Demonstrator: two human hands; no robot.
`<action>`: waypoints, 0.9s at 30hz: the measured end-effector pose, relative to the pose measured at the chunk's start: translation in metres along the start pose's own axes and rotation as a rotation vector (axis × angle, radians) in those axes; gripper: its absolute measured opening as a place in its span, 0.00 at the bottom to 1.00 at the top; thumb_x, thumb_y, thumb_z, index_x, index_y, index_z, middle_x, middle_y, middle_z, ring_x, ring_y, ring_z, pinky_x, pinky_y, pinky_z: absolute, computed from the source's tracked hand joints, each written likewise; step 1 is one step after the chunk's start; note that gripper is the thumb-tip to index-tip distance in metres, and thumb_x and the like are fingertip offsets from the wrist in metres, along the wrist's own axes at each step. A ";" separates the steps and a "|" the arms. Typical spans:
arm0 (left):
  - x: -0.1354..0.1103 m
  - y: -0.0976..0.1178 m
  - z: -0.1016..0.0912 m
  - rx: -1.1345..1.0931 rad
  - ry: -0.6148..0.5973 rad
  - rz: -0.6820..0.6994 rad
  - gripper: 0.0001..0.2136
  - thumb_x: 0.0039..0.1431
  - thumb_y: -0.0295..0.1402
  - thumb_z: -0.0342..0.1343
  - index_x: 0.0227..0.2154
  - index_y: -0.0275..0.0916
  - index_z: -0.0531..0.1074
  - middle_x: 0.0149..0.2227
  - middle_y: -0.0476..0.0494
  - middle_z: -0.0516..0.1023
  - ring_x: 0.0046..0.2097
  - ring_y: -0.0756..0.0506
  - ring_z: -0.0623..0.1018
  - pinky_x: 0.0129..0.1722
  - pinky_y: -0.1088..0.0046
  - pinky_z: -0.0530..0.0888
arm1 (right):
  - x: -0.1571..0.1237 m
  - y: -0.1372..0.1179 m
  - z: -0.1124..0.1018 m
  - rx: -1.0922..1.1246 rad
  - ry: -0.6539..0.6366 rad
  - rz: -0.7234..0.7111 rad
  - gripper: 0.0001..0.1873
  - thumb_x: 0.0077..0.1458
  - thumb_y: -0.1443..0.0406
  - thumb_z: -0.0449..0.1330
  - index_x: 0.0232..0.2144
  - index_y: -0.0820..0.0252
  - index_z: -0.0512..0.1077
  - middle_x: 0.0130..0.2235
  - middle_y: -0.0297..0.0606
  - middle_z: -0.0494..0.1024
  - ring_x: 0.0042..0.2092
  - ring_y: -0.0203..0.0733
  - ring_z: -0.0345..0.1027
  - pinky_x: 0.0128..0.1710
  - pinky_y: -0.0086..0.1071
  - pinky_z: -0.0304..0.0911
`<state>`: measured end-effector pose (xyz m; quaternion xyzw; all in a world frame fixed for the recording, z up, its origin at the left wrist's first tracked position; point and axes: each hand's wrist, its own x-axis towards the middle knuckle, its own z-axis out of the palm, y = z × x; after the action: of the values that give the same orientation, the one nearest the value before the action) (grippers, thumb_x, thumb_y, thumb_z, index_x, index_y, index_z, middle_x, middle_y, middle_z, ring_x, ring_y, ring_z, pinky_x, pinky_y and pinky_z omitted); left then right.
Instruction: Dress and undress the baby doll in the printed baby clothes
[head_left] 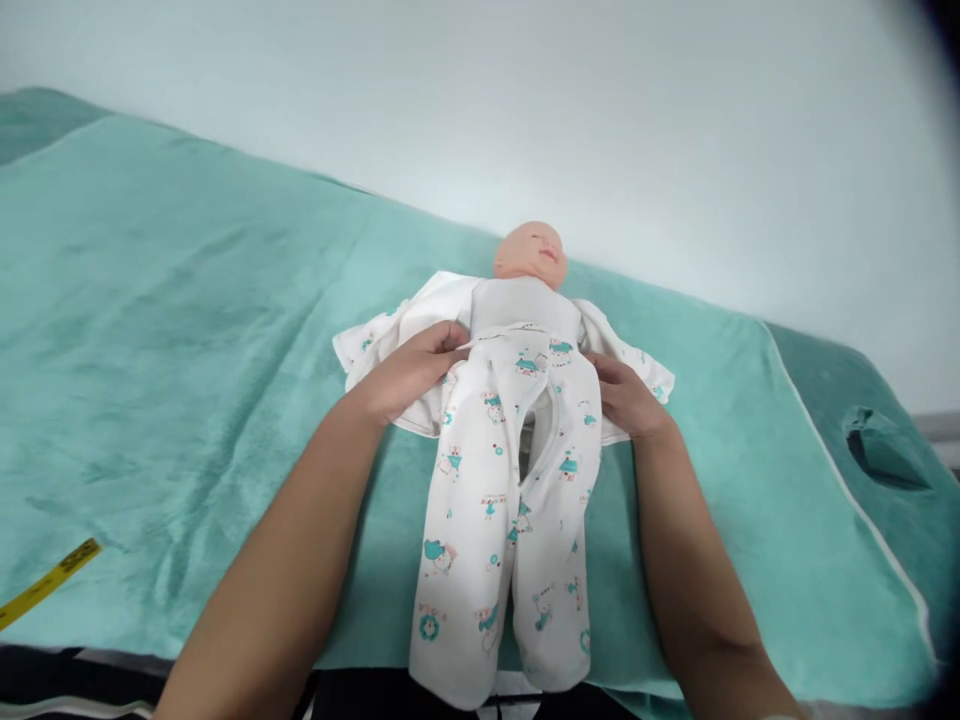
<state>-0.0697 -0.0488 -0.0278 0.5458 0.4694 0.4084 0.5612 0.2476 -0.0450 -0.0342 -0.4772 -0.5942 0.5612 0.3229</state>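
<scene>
A baby doll [529, 252] lies face up on a teal towel [187, 330], head toward the wall. White printed baby trousers [499, 520] cover its legs up to the waist. An open white printed top [390, 335] is spread under its body. My left hand [409, 372] grips the trousers' waistband on the doll's left side, fingers curled on the cloth. My right hand [626, 398] holds the waistband edge on the other side, fingers closed on the fabric.
The towel covers a padded teal table [885, 400] with a face hole [885, 450] at the right. A yellow measuring tape [49, 583] lies at the front left edge. A pale wall [600, 120] runs behind the table.
</scene>
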 end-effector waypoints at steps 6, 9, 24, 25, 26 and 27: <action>0.003 -0.009 0.016 -0.232 0.133 -0.019 0.11 0.50 0.30 0.61 0.38 0.42 0.70 0.31 0.51 0.75 0.28 0.51 0.71 0.26 0.77 0.66 | 0.002 -0.002 0.009 0.035 0.034 -0.115 0.24 0.40 0.49 0.74 0.26 0.55 0.66 0.32 0.33 0.71 0.33 0.40 0.64 0.34 0.36 0.65; 0.005 -0.010 0.025 -0.340 0.168 -0.009 0.13 0.47 0.27 0.60 0.38 0.42 0.69 0.28 0.53 0.74 0.25 0.52 0.70 0.23 0.78 0.65 | 0.008 0.001 0.015 0.009 0.172 -0.168 0.26 0.44 0.47 0.70 0.25 0.53 0.59 0.27 0.30 0.63 0.29 0.37 0.56 0.29 0.34 0.60; 0.001 0.005 0.029 -0.569 0.114 -0.088 0.16 0.47 0.30 0.64 0.40 0.42 0.71 0.27 0.54 0.73 0.25 0.52 0.71 0.24 0.78 0.68 | 0.014 0.005 0.029 0.338 0.255 -0.234 0.18 0.48 0.62 0.70 0.29 0.53 0.60 0.28 0.27 0.62 0.27 0.34 0.54 0.26 0.29 0.55; 0.001 0.004 0.028 -0.534 0.110 -0.093 0.15 0.47 0.30 0.65 0.40 0.42 0.71 0.27 0.54 0.73 0.24 0.52 0.70 0.23 0.79 0.67 | 0.014 0.004 0.030 0.352 0.261 -0.230 0.17 0.48 0.63 0.69 0.29 0.53 0.62 0.28 0.27 0.63 0.27 0.34 0.55 0.26 0.29 0.56; 0.001 0.004 0.026 -0.481 0.108 -0.098 0.14 0.48 0.31 0.65 0.39 0.41 0.72 0.26 0.54 0.72 0.24 0.53 0.69 0.23 0.79 0.66 | 0.014 0.003 0.030 0.359 0.276 -0.219 0.16 0.48 0.63 0.69 0.30 0.53 0.63 0.28 0.27 0.64 0.27 0.34 0.56 0.26 0.30 0.57; 0.001 0.003 0.025 -0.416 0.106 -0.105 0.13 0.49 0.33 0.66 0.38 0.41 0.73 0.26 0.54 0.72 0.24 0.53 0.69 0.22 0.79 0.65 | 0.014 0.002 0.031 0.360 0.297 -0.201 0.15 0.49 0.63 0.69 0.31 0.52 0.65 0.28 0.27 0.66 0.27 0.35 0.59 0.27 0.30 0.59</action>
<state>-0.0449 -0.0533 -0.0259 0.3709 0.4318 0.4946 0.6568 0.2147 -0.0437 -0.0434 -0.4278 -0.4751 0.5466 0.5408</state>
